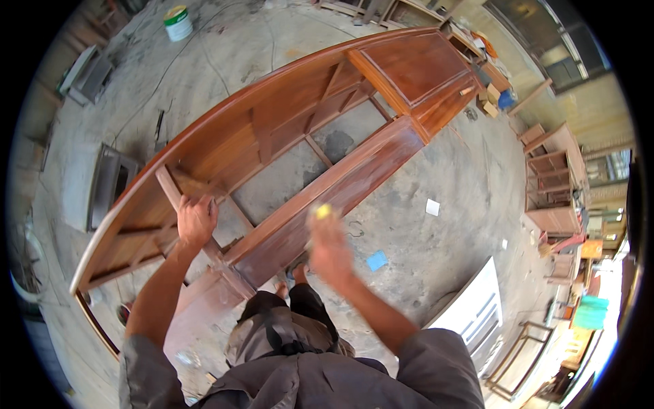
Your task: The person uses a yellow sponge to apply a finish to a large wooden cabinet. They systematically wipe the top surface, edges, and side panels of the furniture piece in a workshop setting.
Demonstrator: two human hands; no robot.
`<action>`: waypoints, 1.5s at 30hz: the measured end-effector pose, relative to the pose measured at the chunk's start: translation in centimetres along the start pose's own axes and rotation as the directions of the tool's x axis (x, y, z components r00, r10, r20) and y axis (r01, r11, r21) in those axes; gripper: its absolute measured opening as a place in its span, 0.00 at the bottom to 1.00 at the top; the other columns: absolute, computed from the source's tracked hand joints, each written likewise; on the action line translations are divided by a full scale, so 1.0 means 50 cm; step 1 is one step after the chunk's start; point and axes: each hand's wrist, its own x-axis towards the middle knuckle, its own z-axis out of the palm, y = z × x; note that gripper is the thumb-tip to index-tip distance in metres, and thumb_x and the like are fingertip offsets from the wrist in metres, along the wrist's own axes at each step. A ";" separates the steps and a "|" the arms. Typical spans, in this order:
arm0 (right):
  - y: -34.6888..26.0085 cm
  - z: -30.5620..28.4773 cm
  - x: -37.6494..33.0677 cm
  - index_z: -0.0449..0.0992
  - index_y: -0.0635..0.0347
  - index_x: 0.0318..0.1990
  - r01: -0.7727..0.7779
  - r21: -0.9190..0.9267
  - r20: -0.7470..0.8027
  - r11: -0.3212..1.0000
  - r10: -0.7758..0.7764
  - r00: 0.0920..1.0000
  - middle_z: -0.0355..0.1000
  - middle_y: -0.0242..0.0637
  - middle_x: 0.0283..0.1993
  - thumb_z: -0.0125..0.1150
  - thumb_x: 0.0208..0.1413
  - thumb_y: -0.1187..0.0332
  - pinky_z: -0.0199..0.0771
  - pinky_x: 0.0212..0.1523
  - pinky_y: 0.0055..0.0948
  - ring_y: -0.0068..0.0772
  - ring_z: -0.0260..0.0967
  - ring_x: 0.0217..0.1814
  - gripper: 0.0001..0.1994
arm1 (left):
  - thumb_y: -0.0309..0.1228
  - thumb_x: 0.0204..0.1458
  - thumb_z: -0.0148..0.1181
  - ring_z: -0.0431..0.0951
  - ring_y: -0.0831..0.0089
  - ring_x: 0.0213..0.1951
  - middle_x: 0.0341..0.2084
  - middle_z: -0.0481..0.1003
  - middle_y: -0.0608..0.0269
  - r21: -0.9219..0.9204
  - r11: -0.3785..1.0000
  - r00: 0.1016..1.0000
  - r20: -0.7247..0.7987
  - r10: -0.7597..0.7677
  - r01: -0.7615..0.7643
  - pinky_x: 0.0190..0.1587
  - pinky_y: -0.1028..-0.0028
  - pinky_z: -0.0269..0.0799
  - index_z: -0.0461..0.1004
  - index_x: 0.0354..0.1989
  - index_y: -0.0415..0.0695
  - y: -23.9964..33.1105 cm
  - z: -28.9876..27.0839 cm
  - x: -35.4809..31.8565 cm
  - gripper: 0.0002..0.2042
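Note:
A long reddish-brown wooden furniture frame (402,112) stretches diagonally from lower left to upper right in front of me. My left hand (197,219) is closed over a wooden crosspiece (168,185) near the frame's near end. Over the outer side of the long front rail (320,195), my right hand (330,252) is blurred by motion. A small yellow piece (323,211) shows at its fingertips; its kind is too smeared to make out. Whether that piece touches the rail I cannot tell. The rail's surface looks paler and duller than the glossy panelled far end.
A white slatted panel (470,303) lies on the floor to the right. Blue (377,260) and white (432,207) sheets lie nearer the frame. A white and green bucket (178,24) stands at far left, with cables nearby. Wooden furniture (555,184) lines the right wall.

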 end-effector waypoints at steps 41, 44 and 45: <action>0.400 -0.106 0.105 0.68 0.77 0.69 -0.077 0.119 -0.117 0.990 0.091 0.989 0.67 0.67 0.71 0.60 0.59 0.74 0.57 0.82 0.49 0.66 0.60 0.79 0.30 | 0.26 0.55 0.64 0.77 0.43 0.40 0.27 0.80 0.46 0.149 0.987 0.997 0.038 -0.063 0.057 0.49 0.49 0.72 0.80 0.30 0.41 -0.001 0.017 -0.002 0.03; 0.512 -0.142 0.143 0.69 0.78 0.68 -0.108 0.120 -0.114 0.987 0.122 0.986 0.67 0.67 0.71 0.60 0.60 0.73 0.57 0.81 0.52 0.65 0.61 0.79 0.29 | 0.26 0.54 0.64 0.77 0.43 0.41 0.28 0.80 0.45 0.187 0.981 0.995 0.064 -0.071 0.058 0.50 0.49 0.73 0.81 0.31 0.40 -0.006 0.018 -0.003 0.03; 0.560 -0.150 0.179 0.69 0.78 0.67 -0.148 0.075 -0.155 0.986 0.158 0.975 0.68 0.67 0.71 0.60 0.60 0.73 0.57 0.81 0.52 0.64 0.61 0.79 0.28 | 0.26 0.54 0.64 0.77 0.43 0.42 0.28 0.80 0.44 0.195 0.979 0.995 0.073 -0.074 0.059 0.50 0.49 0.73 0.81 0.31 0.40 -0.006 0.022 0.005 0.03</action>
